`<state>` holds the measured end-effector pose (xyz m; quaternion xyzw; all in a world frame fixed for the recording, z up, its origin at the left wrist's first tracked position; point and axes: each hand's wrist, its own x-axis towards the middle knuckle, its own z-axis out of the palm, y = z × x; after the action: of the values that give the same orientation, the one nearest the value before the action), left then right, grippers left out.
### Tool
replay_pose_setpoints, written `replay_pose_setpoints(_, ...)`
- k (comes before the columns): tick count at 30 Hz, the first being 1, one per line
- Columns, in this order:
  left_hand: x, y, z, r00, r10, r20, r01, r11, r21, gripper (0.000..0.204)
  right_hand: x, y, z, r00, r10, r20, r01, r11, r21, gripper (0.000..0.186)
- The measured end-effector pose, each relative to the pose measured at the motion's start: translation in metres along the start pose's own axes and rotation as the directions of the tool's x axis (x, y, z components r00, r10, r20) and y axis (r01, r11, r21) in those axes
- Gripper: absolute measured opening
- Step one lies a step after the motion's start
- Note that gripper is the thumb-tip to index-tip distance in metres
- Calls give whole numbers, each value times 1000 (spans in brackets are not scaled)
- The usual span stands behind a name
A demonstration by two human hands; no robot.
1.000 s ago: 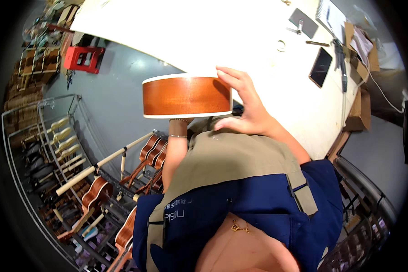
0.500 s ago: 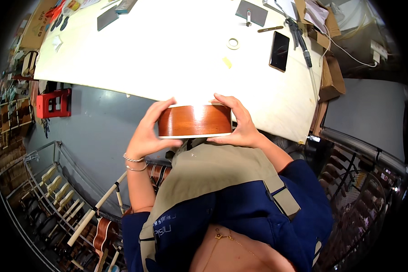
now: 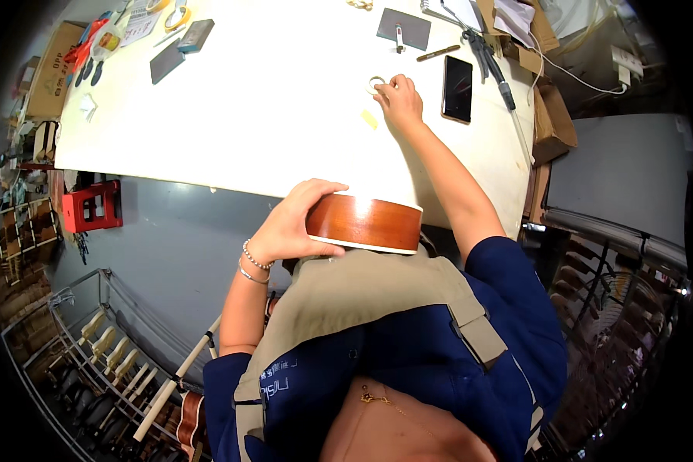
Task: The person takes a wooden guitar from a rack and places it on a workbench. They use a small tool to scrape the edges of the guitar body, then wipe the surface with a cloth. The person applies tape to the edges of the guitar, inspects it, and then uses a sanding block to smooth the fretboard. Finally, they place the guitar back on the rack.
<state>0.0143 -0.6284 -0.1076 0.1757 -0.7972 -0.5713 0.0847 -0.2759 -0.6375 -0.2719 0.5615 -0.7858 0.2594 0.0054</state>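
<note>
My left hand [image 3: 299,223] grips the left end of a ukulele body [image 3: 366,222], thumb below and fingers on top. Its glossy brown wooden side faces up, with pale binding along both edges. The body rests against my apron [image 3: 369,285] at the table's front edge. Farther off, over the white table [image 3: 231,115], my right arm is stretched out. My right hand [image 3: 402,102] pinches the rim of a roll of pale masking tape [image 3: 374,83]. A small yellow piece [image 3: 369,118] lies just nearer than the roll.
Right of the tape are a phone [image 3: 457,89], a pen [image 3: 439,53] and a black clamp-like tool [image 3: 489,68]. Dark flat blocks [image 3: 169,61] lie at the far left. A red stool [image 3: 92,206] stands on the floor, and racks [image 3: 115,346] of instrument parts flank me.
My right hand has let go of the ukulele body and reached forward to the tape roll. My left hand keeps its hold; the body has tilted slightly and sits farther right in view.
</note>
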Motion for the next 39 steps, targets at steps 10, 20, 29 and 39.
replay_pose_setpoints(10, 50, -8, -6, 712, 85, -697, -33, 996, 87, 14, -33, -94, -99, 981, -166, 99, 34, 653, 757, 15)
replay_pose_setpoints(20, 55, -3, -1, 637, 457, -621, -75, 838, 540, 9, -47, -113, -127, 998, -55, 17, 31, 767, 640, 20)
replay_pose_setpoints(29, 61, -3, 7, 488, 698, -524, -122, 649, 751, 11, -48, -126, -122, 989, 142, 50, -118, 527, 841, 7)
replay_pose_setpoints(39, 43, 24, -25, 985, 129, 112, -111, 981, -156, 11, 5, -10, -54, 995, 102, 17, -95, 967, -237, 60)
